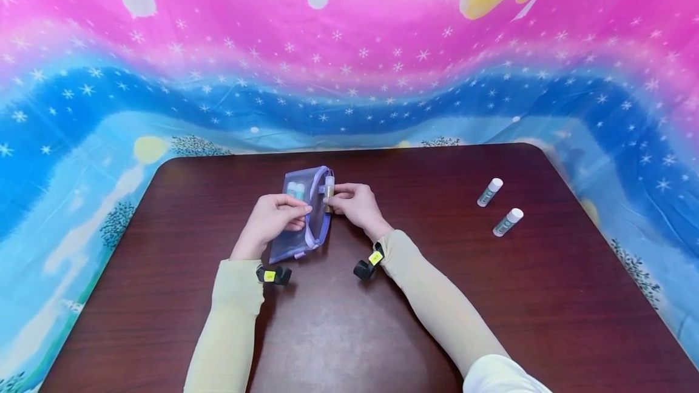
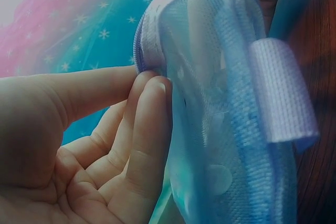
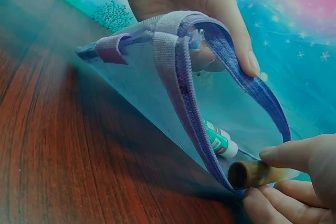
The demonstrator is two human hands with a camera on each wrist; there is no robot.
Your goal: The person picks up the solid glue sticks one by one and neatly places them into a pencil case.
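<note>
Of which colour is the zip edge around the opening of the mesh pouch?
The zip edge is purple; the right wrist view shows it best.

On my left wrist feed I have the left hand pinching the trimmed rim of a mesh pouch between thumb and fingertips. I can see through the pale blue mesh in places, and I make out a faint round spot low on it. A lilac fabric tab sticks out on the far right side. Behind, I get a pink-and-blue starry cloth and dark reddish wood.
</note>
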